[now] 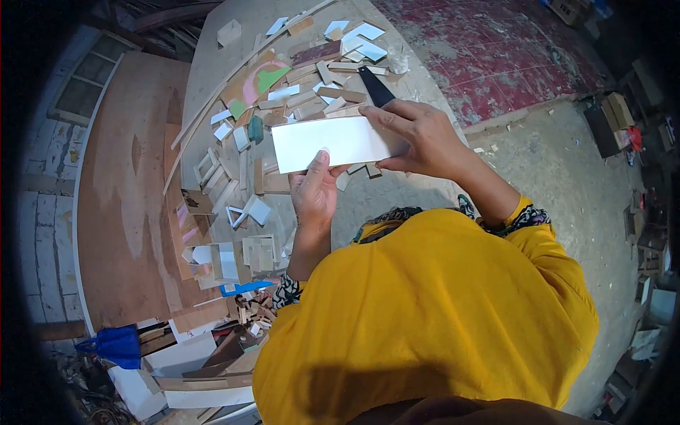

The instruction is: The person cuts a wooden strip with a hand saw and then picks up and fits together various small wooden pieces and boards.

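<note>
Holding a white board [333, 143] flat above the edge of a workbench [212, 64], both hands closed on it: left hand [314, 191] gripping the near long edge from below, thumb pressed up onto the white face; right hand [418, 138] clamped over the right end, fingers curled across the top and thumb underneath. Lying roughly level, long side running left to right, tilted slightly up at the right. Poking out from behind the right hand, a dark flat blade [375, 86], possibly a scraper or a saw tip; whether pinched by the fingers or merely resting on the bench behind, hard to tell at this angle. Scattered across the bench beyond the board, many small offcuts of wood [333, 92], some bare, some faced white, lying every way. Among them a panel painted green and pink [256, 81], a small dark green block [256, 129] just left of the board, and a clear glass [398, 58] standing near the far right edge. Leaning against the bench on the left, a large brown sheet of plywood [127, 191]. Lower down, near the left elbow, a blue frame piece [244, 287] among more scraps, and further left a blue cloth [117, 345]. Filling the lower part of the view, yellow sleeves [432, 312] with patterned cuffs at both wrists. To the right, a grey concrete floor [559, 170] with a faded red patch beyond.
</note>
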Available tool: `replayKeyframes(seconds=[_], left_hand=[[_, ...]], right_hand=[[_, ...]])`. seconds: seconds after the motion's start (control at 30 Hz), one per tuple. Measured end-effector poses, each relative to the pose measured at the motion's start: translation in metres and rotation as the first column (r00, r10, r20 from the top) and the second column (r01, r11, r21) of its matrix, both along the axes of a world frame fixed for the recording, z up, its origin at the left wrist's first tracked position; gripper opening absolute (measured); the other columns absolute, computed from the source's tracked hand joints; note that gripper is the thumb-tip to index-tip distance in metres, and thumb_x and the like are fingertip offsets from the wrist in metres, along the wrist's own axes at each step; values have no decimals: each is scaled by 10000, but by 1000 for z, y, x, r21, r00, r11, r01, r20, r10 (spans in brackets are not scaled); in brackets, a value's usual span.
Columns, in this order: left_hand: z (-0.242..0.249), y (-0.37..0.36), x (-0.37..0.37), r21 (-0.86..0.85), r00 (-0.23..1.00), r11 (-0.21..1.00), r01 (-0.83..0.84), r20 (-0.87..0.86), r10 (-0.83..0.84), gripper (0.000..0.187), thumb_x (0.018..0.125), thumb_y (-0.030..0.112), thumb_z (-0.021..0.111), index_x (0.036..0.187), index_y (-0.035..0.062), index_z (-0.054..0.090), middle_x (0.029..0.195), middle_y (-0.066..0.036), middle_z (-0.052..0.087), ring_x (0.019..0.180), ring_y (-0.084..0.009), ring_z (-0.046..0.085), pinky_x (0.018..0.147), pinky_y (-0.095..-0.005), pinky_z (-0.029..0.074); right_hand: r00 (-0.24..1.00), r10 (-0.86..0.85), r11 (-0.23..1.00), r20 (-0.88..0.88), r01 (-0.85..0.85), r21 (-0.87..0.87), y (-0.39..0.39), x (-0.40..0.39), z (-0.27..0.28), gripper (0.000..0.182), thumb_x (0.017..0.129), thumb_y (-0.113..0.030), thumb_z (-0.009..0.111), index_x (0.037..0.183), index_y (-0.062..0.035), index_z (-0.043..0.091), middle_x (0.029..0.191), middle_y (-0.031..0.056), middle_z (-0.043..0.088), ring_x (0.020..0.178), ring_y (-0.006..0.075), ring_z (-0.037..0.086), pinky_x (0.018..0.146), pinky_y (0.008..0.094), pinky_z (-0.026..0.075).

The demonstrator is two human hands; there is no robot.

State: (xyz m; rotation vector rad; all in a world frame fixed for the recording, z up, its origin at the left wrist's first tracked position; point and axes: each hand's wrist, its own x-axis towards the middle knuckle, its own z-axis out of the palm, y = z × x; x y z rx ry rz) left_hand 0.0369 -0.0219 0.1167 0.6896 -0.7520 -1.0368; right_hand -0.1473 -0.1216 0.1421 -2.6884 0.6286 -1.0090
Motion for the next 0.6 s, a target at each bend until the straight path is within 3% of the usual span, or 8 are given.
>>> replayKeyframes(seconds=[0.23,0.33,0.4,0.43,0.5,0.57,0.6], left_hand=[[0,-2,-3,52,1000,999,-16,11,15,332,887,72,486,1201,-12,418,1105,-142,549,990,-246,589,811,-383,533],[1,-4,-1,157,1000,988,3,2,-3,331,892,92,487,1200,-9,422,1107,-153,554,982,-251,594,809,-381,531],[-2,-7,4,193,994,976,98,-68,-86,328,905,131,473,1197,-9,426,1110,-160,559,980,-257,596,807,-380,528],[-2,-7,6,192,994,977,93,-73,-80,328,905,131,473,1197,-9,426,1110,-160,559,980,-257,596,807,-380,528],[1,-8,8,93,951,963,254,-204,-231,338,919,178,456,1193,-19,429,1116,-164,560,978,-255,598,823,-382,517],[3,-7,4,149,975,970,191,-145,-170,341,922,186,452,1192,-21,429,1113,-159,562,984,-249,596,835,-380,511],[3,-7,2,199,991,972,126,-78,-112,344,925,195,448,1191,-23,430,1110,-154,564,989,-244,594,846,-379,505]], right_hand=[[1000,16,999,14,-16,32,-5,1,-10,789,521,-289,798,1238,-125,512,1000,118,585,810,291,591,669,327,503],[999,34,993,11,-35,113,-10,0,-17,788,525,-271,803,1240,-111,513,982,127,587,777,274,593,643,314,505],[997,60,934,-38,-43,355,-12,-1,-21,791,536,-255,806,1248,-88,505,963,133,587,717,231,594,592,285,503],[998,66,924,23,-70,375,-14,0,-25,761,522,-329,795,1184,-47,547,854,118,567,672,267,575,593,313,471],[996,85,951,29,-90,298,-19,2,-34,776,532,-292,803,1216,-51,524,901,124,576,640,225,575,550,281,477],[994,100,970,38,-106,220,-19,1,-36,795,543,-255,811,1247,-56,500,948,129,585,608,184,575,507,249,483],[996,84,961,25,-88,261,-17,1,-32,776,536,-293,803,1217,-49,522,901,124,576,643,227,574,550,285,476]])
